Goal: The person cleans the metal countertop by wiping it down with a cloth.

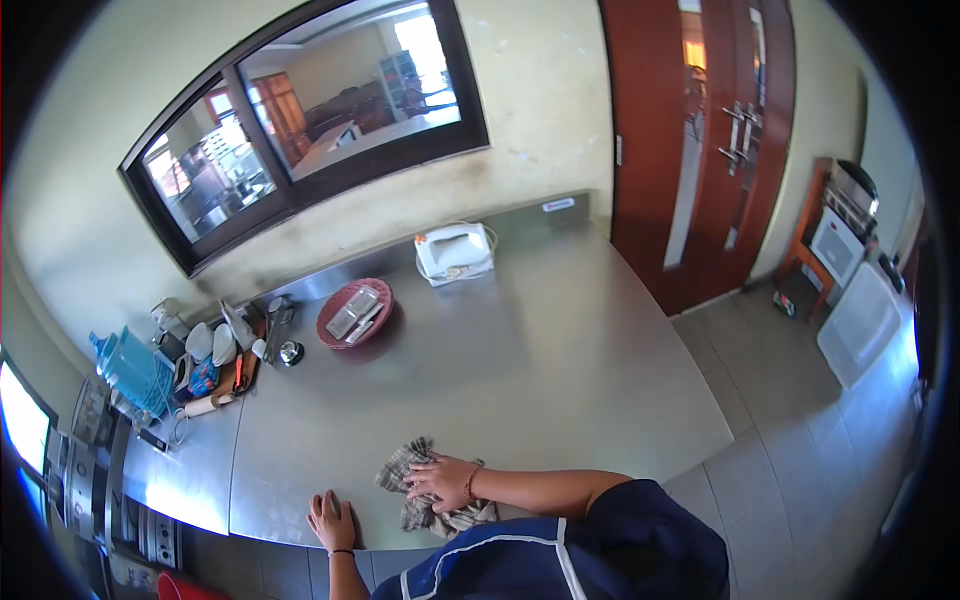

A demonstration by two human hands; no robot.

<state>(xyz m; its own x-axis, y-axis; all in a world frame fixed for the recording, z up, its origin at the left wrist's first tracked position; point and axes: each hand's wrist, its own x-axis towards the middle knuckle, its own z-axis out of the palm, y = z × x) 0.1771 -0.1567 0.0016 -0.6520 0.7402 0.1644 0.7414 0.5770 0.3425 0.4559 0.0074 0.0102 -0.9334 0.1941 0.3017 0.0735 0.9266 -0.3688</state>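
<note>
My right hand (438, 482) presses down on a crumpled checked cloth (418, 514) near the front edge of the steel table (560, 400). Folds of the cloth bunch out around the fingers, and part of it is hidden under the palm. To the left, my left hand (331, 522) rests on the table's front edge with its fingers spread and nothing in it. The cloth lies a short way to its right, apart from it.
Toward the back stand a pink basket (326, 322) holding clear packages and a white hand mixer (455, 252) with a cord. Bowls, a rolling pin (207, 404) and a blue container (135, 368) crowd the left end. Red-brown doors (650, 130) stand beyond the right side.
</note>
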